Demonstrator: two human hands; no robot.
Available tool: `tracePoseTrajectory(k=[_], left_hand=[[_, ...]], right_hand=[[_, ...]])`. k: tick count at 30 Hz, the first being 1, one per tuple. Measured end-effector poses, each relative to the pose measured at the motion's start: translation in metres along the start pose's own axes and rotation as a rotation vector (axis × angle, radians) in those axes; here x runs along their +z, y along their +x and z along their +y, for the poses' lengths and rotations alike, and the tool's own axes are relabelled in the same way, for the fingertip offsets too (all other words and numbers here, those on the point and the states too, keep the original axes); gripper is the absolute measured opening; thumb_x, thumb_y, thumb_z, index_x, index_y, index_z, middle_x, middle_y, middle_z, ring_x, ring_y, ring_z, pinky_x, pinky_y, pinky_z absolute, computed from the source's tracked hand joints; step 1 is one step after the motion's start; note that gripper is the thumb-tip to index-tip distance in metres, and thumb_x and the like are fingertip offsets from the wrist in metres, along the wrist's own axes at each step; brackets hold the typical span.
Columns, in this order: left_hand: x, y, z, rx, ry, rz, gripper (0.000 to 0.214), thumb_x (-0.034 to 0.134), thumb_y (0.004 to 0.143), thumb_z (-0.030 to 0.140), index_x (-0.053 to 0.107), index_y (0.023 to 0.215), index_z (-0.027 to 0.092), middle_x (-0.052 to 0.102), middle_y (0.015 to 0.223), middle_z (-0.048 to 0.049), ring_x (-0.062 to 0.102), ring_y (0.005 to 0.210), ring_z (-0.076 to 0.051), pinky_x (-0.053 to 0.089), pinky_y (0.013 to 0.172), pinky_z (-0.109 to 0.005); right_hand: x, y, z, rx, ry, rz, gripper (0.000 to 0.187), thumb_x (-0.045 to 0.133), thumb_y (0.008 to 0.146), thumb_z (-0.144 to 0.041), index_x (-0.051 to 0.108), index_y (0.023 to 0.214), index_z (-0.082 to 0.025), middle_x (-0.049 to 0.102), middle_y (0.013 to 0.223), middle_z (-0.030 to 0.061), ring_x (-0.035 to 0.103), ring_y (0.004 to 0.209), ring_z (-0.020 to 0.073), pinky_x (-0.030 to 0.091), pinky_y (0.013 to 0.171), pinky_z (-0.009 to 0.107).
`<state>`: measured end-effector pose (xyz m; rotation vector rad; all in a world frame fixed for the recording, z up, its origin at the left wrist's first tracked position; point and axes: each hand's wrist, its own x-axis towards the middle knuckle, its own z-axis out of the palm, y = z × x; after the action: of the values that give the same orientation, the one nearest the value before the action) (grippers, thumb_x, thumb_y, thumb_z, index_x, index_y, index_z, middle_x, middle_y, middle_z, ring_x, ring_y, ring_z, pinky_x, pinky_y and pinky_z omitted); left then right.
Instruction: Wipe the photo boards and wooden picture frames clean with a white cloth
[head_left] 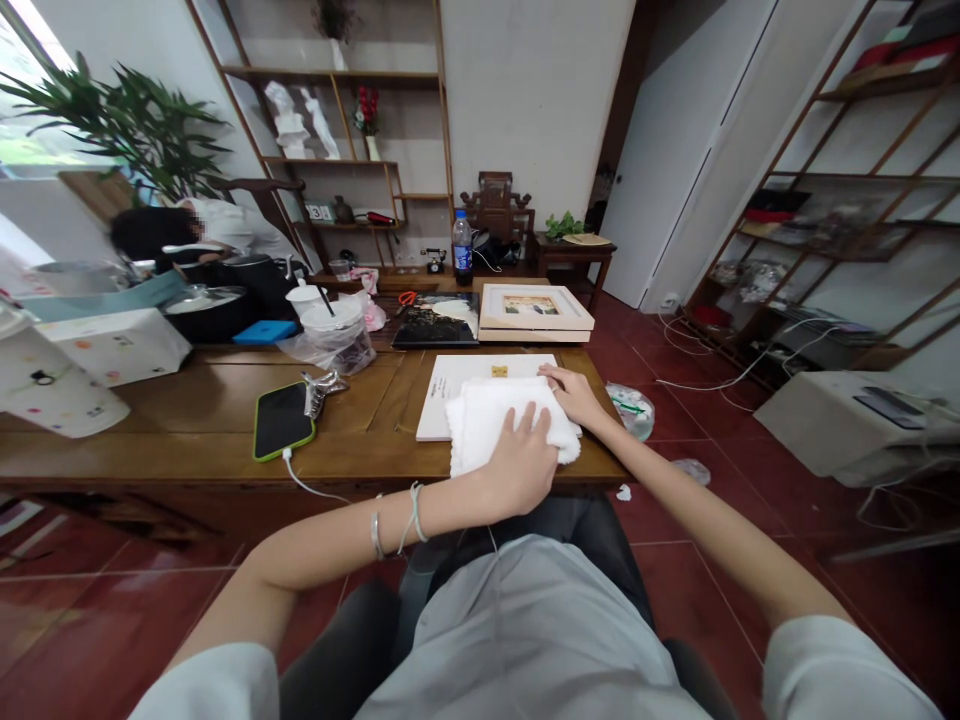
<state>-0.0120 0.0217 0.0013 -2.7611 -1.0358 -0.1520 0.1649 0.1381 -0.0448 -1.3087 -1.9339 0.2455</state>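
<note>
A folded white towel (491,415) lies over a flat white board (442,400) at the front edge of the wooden table. On the towel rests my left hand (525,455), palm down with its fingers spread; its thumb is hidden. My right hand (574,395) is closed at the board's right edge, beside the towel, with its fingertips near the top right corner. Small dark print runs along the board's left side. A small gold-coloured piece (499,371) shows near its top edge. The towel hides most of the board's middle.
Behind the board are a framed picture (536,312), a black glossy panel (435,322) and a bottle (462,250). A phone (283,420) with a cable, cups and a tissue box (120,345) stand left. A person (217,230) leans over at the far left.
</note>
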Motion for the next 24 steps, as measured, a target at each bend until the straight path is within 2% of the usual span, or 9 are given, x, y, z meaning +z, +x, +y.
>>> tracePoseTrajectory(k=[3,6,8,9,12,15,19,24], left_hand=[[-0.002,0.012,-0.021,-0.036,-0.04,-0.033,0.034,0.038,0.09,0.025,0.065,0.107,0.012,0.045,0.137,-0.0151,0.037,0.129,-0.033,0.032,0.103,-0.05],[0.003,0.036,-0.058,-0.075,-0.05,-0.053,0.034,0.036,0.092,0.025,0.061,0.109,0.011,0.052,0.13,-0.0168,0.042,0.125,-0.031,0.035,0.099,-0.047],[0.009,0.055,-0.087,0.019,-0.076,-0.075,0.033,0.034,0.093,0.027,0.062,0.103,0.012,0.059,0.119,-0.0153,0.046,0.12,-0.029,0.036,0.098,-0.043],[0.012,0.065,-0.1,0.045,-0.106,-0.076,0.033,0.033,0.094,0.027,0.062,0.102,0.012,0.06,0.117,-0.0145,0.05,0.115,-0.027,0.037,0.096,-0.04],[0.016,0.091,-0.126,-0.038,-0.238,-0.04,0.041,0.029,0.095,0.035,0.062,0.095,0.011,0.065,0.103,-0.0136,0.06,0.094,-0.024,0.042,0.085,-0.033],[0.016,0.114,-0.128,-0.037,-0.33,0.002,0.046,0.029,0.095,0.042,0.062,0.087,0.011,0.067,0.093,-0.0122,0.061,0.083,-0.022,0.044,0.077,-0.03],[0.013,0.132,-0.115,-0.003,-0.334,-0.019,0.045,0.029,0.095,0.041,0.062,0.089,0.011,0.067,0.094,-0.0127,0.061,0.084,-0.023,0.043,0.077,-0.029],[0.009,0.123,-0.114,-0.08,-0.178,-0.098,0.045,0.027,0.095,0.039,0.062,0.097,0.011,0.066,0.097,-0.0142,0.062,0.09,-0.024,0.044,0.079,-0.031]], right_hand=[[0.001,0.0,0.0,-0.028,-0.025,-0.005,0.035,0.043,0.08,-0.011,0.069,0.102,-0.017,0.066,0.114,0.0066,0.056,0.114,0.0231,0.041,0.1,0.038],[0.003,0.0,0.001,-0.046,-0.048,-0.004,0.034,0.044,0.079,-0.01,0.069,0.102,-0.013,0.065,0.116,0.0105,0.056,0.114,0.0237,0.04,0.101,0.037],[0.003,-0.001,0.0,-0.051,-0.051,-0.006,0.034,0.045,0.078,-0.01,0.069,0.102,-0.014,0.064,0.117,0.0106,0.055,0.115,0.023,0.039,0.102,0.036],[0.003,-0.001,0.0,-0.048,-0.053,-0.008,0.034,0.045,0.078,-0.009,0.068,0.103,-0.014,0.064,0.118,0.01,0.055,0.116,0.0226,0.039,0.102,0.035],[0.002,-0.002,-0.001,-0.032,-0.064,-0.014,0.034,0.046,0.078,-0.009,0.068,0.103,-0.017,0.064,0.118,0.0084,0.057,0.112,0.0222,0.041,0.099,0.035],[0.0,-0.001,-0.004,-0.037,-0.085,-0.028,0.035,0.045,0.077,-0.007,0.067,0.104,-0.017,0.067,0.11,0.0077,0.063,0.1,0.0218,0.046,0.091,0.033],[-0.002,-0.001,-0.006,-0.04,-0.106,-0.035,0.035,0.046,0.076,-0.007,0.067,0.102,-0.017,0.07,0.101,0.0077,0.064,0.091,0.0215,0.047,0.084,0.033],[0.0,-0.001,-0.003,-0.046,-0.066,-0.03,0.036,0.045,0.076,-0.008,0.066,0.103,-0.018,0.068,0.109,0.0076,0.061,0.101,0.0224,0.044,0.091,0.035]])
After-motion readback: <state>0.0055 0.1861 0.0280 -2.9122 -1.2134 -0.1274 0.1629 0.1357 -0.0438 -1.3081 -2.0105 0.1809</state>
